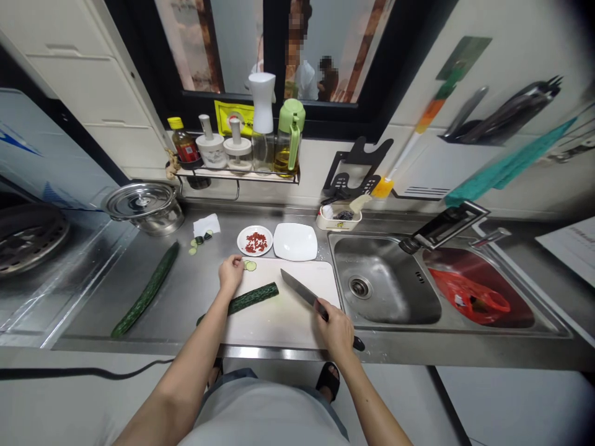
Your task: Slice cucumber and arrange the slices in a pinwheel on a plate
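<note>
My right hand (335, 328) grips the black handle of a kitchen knife (301, 288), its blade slanting to the upper left over the white cutting board (297, 322). On the board lies a cut cucumber (253, 297); my left forearm passes over its left part and hides some of it. My left hand (231, 274) is at the board's upper left corner, fingers curled together beside a few cucumber slices (250, 266). Whether anything is between those fingers is hidden.
Behind the board stand a plate of small red pieces (255, 241) and a white square plate (295, 241). A whole cucumber (146, 291), cucumber scraps (199, 240) and a lidded pot (149, 207) are at left. The sink (385, 313) is at right, below a faucet (446, 226).
</note>
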The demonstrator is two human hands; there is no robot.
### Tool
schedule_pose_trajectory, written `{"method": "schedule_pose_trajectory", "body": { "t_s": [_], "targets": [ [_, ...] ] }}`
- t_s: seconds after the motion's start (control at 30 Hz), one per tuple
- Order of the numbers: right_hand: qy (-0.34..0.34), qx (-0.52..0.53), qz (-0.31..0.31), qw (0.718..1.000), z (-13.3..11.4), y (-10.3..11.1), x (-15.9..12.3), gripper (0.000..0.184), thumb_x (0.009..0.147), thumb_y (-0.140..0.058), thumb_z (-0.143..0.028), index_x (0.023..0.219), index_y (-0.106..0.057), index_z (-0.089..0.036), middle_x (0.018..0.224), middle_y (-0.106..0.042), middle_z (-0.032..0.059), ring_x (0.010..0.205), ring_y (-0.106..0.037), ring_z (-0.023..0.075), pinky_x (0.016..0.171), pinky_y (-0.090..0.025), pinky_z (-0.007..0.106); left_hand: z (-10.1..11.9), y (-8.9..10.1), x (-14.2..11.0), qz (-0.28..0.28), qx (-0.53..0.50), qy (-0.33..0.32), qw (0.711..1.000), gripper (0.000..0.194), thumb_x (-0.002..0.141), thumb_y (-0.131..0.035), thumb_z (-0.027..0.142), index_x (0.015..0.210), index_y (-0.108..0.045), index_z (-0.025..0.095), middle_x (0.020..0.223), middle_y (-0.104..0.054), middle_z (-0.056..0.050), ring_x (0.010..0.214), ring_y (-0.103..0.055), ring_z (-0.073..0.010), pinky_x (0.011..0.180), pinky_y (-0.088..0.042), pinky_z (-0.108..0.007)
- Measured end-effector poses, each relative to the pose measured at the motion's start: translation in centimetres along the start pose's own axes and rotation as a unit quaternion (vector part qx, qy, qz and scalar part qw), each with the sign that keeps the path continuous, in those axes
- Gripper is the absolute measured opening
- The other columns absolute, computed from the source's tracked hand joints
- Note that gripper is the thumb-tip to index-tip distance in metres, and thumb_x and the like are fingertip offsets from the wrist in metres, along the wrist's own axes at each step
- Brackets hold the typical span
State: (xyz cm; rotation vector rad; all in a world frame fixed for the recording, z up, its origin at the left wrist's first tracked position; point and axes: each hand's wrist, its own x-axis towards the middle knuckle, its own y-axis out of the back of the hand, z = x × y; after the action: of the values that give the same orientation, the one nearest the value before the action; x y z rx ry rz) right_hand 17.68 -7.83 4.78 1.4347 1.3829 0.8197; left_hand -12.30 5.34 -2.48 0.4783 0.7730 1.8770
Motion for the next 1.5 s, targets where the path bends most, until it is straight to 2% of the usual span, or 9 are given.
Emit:
{"method": "schedule_pose_trajectory", "body": {
  "t_s": [0.1, 0.2, 0.3, 0.4, 0.47, 0.57, 0.9, 1.23, 1.5],
  "targets": [
    [-0.047, 0.040, -0.020, 0.998, -0.5, 0.4, 0.0, 0.034, 0.089, -0.047, -0.033, 0.118, -0.065, -0.027, 0.098, -0.073, 0.0036, 0.088, -0.064, 0.0187, 0.071, -0.039, 0.024, -0.4, 0.6, -0.7, 0.036, -0.071, 0.022, 0.997, 0.030, 0.077, -0.058, 0.027, 0.105, -0.067, 0.018, 0.080, -0.069, -0.002, 0.070, -0.062, -0.0140, 0.070, -0.047, -0.024],
    [-0.073, 0.066, -0.035, 0.995, -1.0, 0.6, 0.2, 0.034, 0.092, -0.041, -0.037, 0.112, -0.066, -0.025, 0.089, -0.072, 0.0039, 0.082, -0.064, 0.0184, 0.065, -0.037, 0.023, -0.6, 1.0, -2.1, 0.044, -0.098, -0.013, 0.994, 0.030, 0.079, -0.056, 0.032, 0.104, -0.067, 0.017, 0.080, -0.068, -0.002, 0.071, -0.061, -0.0139, 0.071, -0.048, -0.025],
    [-0.039, 0.097, -0.046, 0.993, -1.7, 0.3, 0.6, 0.035, 0.094, -0.035, -0.036, 0.102, -0.065, -0.020, 0.087, -0.071, 0.0050, 0.078, -0.062, 0.0170, 0.063, -0.035, 0.022, -0.4, 1.1, -4.0, 0.023, -0.086, -0.099, 0.991, 0.026, 0.082, -0.055, 0.033, 0.100, -0.068, 0.018, 0.086, -0.069, -0.004, 0.076, -0.062, -0.0158, 0.075, -0.049, -0.028],
    [0.013, 0.103, -0.072, 0.992, -2.6, -0.2, 1.1, 0.033, 0.095, -0.033, -0.033, 0.099, -0.062, -0.018, 0.086, -0.070, 0.0051, 0.078, -0.062, 0.0163, 0.064, -0.035, 0.022, 0.2, 0.9, -6.0, -0.026, -0.052, -0.212, 0.975, 0.021, 0.085, -0.055, 0.033, 0.093, -0.069, 0.020, 0.094, -0.069, -0.006, 0.088, -0.062, -0.0190, 0.084, -0.048, -0.033],
    [0.031, 0.072, -0.087, 0.993, -3.5, -0.4, 1.2, 0.033, 0.095, -0.032, -0.033, 0.102, -0.061, -0.018, 0.091, -0.070, 0.0063, 0.082, -0.062, 0.0170, 0.066, -0.035, 0.023, 0.7, 0.7, -7.1, -0.058, -0.028, -0.270, 0.961, 0.021, 0.087, -0.053, 0.033, 0.091, -0.070, 0.021, 0.095, -0.069, -0.006, 0.092, -0.061, -0.0201, 0.088, -0.047, -0.035],
    [0.032, 0.005, -0.116, 0.993, -4.9, -0.4, 1.3, 0.033, 0.096, -0.032, -0.033, 0.107, -0.059, -0.018, 0.096, -0.070, 0.0087, 0.086, -0.063, 0.0185, 0.067, -0.034, 0.024, 1.4, 0.4, -8.0, -0.095, 0.001, -0.314, 0.945, 0.023, 0.090, -0.051, 0.033, 0.094, -0.071, 0.022, 0.094, -0.068, -0.006, 0.092, -0.060, -0.0197, 0.086, -0.047, -0.035],
    [0.058, -0.066, -0.166, 0.982, -7.4, 1.3, 0.7, 0.030, 0.098, -0.029, -0.030, 0.107, -0.056, -0.019, 0.098, -0.070, 0.0106, 0.089, -0.065, 0.0209, 0.069, -0.037, 0.027, 2.0, -0.4, -8.4, -0.167, 0.039, -0.321, 0.932, 0.027, 0.093, -0.047, 0.033, 0.108, -0.070, 0.026, 0.098, -0.069, -0.004, 0.095, -0.061, -0.0168, 0.087, -0.046, -0.030],
    [0.058, -0.070, -0.199, 0.976, -8.0, 1.5, 0.3, 0.031, 0.097, -0.030, -0.027, 0.111, -0.055, -0.016, 0.101, -0.069, 0.0145, 0.094, -0.065, 0.0222, 0.075, -0.041, 0.029, 1.5, -0.9, -9.5, -0.133, 0.061, -0.331, 0.932, 0.027, 0.092, -0.050, 0.034, 0.109, -0.070, 0.028, 0.100, -0.067, -0.004, 0.094, -0.059, -0.0171, 0.085, -0.046, -0.030],
    [0.071, -0.075, -0.191, 0.976, -8.2, 1.2, 0.1, 0.032, 0.096, -0.030, -0.023, 0.112, -0.056, -0.014, 0.101, -0.069, 0.0156, 0.095, -0.065, 0.0242, 0.076, -0.042, 0.031, 1.7, -0.6, -9.5, -0.132, 0.069, -0.338, 0.929, 0.028, 0.093, -0.048, 0.034, 0.110, -0.069, 0.027, 0.099, -0.066, -0.004, 0.093, -0.058, -0.0169, 0.083, -0.046, -0.029]
  ]
}}
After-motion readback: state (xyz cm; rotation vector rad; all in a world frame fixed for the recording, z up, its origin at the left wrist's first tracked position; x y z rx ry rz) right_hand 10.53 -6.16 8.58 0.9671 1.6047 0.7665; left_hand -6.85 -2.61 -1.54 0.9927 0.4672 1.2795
